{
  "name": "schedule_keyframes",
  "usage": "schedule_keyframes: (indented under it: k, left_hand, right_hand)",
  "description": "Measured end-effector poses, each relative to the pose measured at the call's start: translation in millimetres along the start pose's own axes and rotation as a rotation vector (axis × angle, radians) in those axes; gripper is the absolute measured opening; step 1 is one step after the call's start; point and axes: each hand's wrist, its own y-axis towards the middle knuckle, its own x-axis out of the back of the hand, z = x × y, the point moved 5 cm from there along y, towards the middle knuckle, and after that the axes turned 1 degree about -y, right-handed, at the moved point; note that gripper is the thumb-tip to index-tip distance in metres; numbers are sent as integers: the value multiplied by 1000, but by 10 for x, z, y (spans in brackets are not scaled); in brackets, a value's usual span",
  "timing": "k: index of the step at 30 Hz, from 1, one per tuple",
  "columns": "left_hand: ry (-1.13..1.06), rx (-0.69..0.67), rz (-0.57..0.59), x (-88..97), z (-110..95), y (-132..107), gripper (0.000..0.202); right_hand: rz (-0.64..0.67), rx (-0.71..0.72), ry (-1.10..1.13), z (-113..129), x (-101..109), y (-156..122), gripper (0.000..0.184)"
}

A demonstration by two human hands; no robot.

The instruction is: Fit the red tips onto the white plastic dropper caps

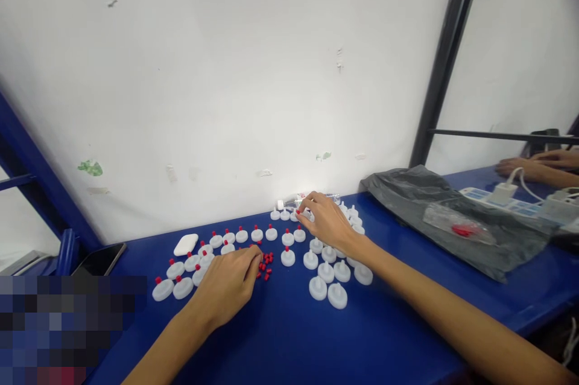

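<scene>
My left hand (230, 285) rests on the blue table (289, 337), fingers curled and pressed together at a small pile of loose red caps (266, 264). My right hand (328, 222) reaches further back, its fingertips pinched on a red cap over a white disc (299, 233). Several white discs with red caps (190, 261) lie in rows to the left. Several white discs without caps (332, 279) lie under and in front of my right wrist.
A white oval piece (186, 244) and a dark phone (100, 259) lie at the left. A grey plastic bag (456, 222) with a clear packet of red parts lies at the right, beside a white power strip (511, 201). Another person's hands (538, 166) rest far right.
</scene>
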Motion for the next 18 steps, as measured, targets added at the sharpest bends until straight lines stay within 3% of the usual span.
schedule_keyframes:
  k: [6, 12, 18]
  left_hand:
    - [-39, -44, -31, -26, -19, -18, 29]
    - [-35, -97, 20, -27, -49, -13, 13]
    - [-3, -99, 82, -123, -39, -27, 14]
  right_hand:
    - [91, -74, -82, -156, -98, 25, 18]
    - [187, -85, -109, -198, -203, 16, 14]
    - [248, -84, -112, -196, -249, -15, 23]
